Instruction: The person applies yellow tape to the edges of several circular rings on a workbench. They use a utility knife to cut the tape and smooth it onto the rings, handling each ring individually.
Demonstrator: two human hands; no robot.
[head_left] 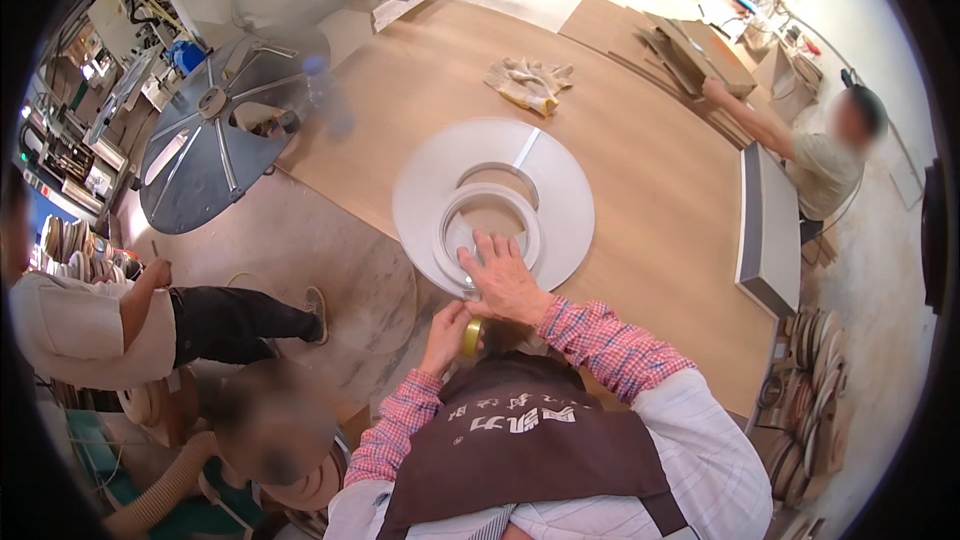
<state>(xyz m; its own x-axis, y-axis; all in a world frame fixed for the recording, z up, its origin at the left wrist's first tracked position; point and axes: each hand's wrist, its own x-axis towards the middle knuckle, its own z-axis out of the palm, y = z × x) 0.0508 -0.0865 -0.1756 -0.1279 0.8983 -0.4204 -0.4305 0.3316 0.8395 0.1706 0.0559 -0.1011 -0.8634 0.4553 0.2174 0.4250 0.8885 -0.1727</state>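
Observation:
A large flat white coil of strip [565, 195] lies on the brown board-topped table. On its near part sits a smaller white roll [533, 248], a ring with an open middle. My right hand [505, 283] rests over the near rim of the smaller roll, fingers spread and reaching into its opening. Just left of it and lower, at the table's near edge, my left hand [443, 337] is closed round a roll of yellow tape [472, 336]. Its fingertips come close to the right hand's palm edge and the coil's rim.
Crumpled work gloves [530, 85] lie beyond the coil. A clear bottle [326, 98] stands by a dark round turntable [215, 130] on the left. A person [835, 155] handles cardboard at right, near a grey-white block [770, 232]. Another person [90, 325] is at left.

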